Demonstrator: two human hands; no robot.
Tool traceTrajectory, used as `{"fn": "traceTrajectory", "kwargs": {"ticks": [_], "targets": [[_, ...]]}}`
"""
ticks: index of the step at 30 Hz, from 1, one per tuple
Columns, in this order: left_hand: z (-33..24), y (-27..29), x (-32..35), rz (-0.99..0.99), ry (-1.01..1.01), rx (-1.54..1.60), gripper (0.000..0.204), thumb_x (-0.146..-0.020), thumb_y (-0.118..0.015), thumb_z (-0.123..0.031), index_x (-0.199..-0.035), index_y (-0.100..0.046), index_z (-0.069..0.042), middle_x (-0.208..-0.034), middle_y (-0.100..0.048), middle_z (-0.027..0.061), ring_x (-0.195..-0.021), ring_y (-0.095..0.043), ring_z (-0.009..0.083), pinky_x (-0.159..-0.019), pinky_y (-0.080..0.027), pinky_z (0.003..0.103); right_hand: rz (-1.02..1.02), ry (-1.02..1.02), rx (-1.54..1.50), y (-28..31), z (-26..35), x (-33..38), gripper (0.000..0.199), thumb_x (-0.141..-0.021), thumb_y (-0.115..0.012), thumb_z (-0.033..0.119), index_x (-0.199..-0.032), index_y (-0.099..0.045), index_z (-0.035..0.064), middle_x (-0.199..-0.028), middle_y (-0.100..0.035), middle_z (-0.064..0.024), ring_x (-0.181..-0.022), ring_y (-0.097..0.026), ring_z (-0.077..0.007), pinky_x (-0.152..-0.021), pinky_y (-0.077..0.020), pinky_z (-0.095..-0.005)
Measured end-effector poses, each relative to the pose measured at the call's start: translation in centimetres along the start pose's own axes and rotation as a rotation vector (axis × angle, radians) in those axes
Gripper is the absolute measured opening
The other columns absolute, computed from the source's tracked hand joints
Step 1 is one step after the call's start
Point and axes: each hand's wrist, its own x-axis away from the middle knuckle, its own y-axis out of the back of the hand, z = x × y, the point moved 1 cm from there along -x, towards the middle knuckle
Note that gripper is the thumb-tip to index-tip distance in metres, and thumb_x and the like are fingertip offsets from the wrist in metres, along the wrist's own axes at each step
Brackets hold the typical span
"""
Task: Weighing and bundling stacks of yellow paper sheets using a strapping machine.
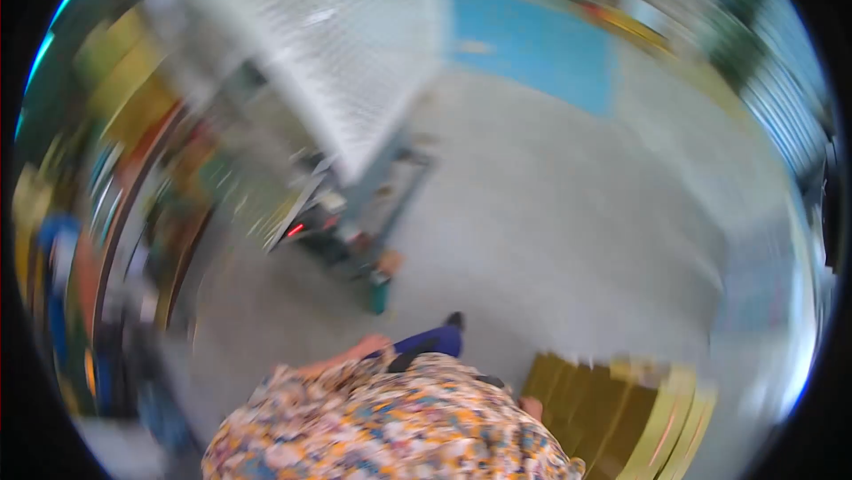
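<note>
Right hand (531,407): only 1 small patch of skin shows past the hem of the floral garment (390,427). It lies just beside, perhaps touching, the near edge of a stack of flat panels (612,409). Whether the fingers are closed on that edge or spread cannot be told; the view is heavily smeared.

Left hand (371,347): it hangs well apart from the stack, on the far side of the body, with nothing visible in it. Its grip cannot be told either.

Stack: thin, straight-edged sheets, olive to bright yellow, lying outward from the right hand on the floor. The surface looks matt, possibly board; the material is not certain.

Outward from the hands: 1 blue trouser leg (435,340) ending in a black shoe (455,318), set forward on a smooth, pale grey floor (577,232). Beyond the left hand stands a low, cluttered trolley (355,232) under a tilted white mesh panel (355,54).

Risks, as judged:
1. A one-sided hold on thin sheets could let them fan out and slide off each other
2. The forward foot is near the stack's corner, so a trip is possible
3. The trolley narrows the passage on the left-hand side
</note>
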Motion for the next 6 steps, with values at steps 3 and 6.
{"fn": "traceTrajectory", "kwargs": {"ticks": [3,6], "targets": [[-4.6,-0.6,1.0,-0.152,0.475,0.206,0.043,-0.094,-0.045,-0.045,-0.113,-0.066,-0.012,-0.117,-0.065,0.0167,-0.103,-0.061,0.0367,-0.085,-0.049,0.047,0.059,0.063,-0.174,-1.9,-5.9,-13.0,0.022,-0.074,-0.072,0.028,-0.09,-0.075,0.0129,-0.086,-0.072,-0.0114,-0.078,-0.069,-0.026,-0.074,-0.0541,-0.0364],[-7.8,-6.2,2.4,-0.292,0.566,0.253,0.049,-0.092,-0.048,-0.047,-0.122,-0.061,-0.011,-0.121,-0.062,0.0206,-0.108,-0.06,0.0362,-0.089,-0.048,0.045,0.249,-0.377,-0.502,4.3,-6.4,-21.5,0.028,-0.078,-0.067,0.028,-0.097,-0.075,0.0089,-0.094,-0.074,-0.0119,-0.085,-0.071,-0.0218,-0.077,-0.0548,-0.0356]]}}
